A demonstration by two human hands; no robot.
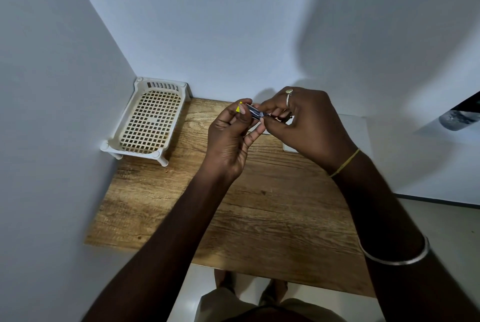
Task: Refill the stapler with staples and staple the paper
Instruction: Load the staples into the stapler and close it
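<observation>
Aloft, fingers [245, 119] around stapler [255, 113].

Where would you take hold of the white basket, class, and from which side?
Probably best: grip the near short rim of the basket, coming from the front. The left wall and back wall block two of its sides, while the near rim faces open table and gives the fingers an edge to hook.

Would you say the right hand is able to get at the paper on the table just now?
Likely yes for reach: the paper lies just under the right hand. But that hand and the left hand both pinch a small metal piece, so its fingers are busy.
</observation>
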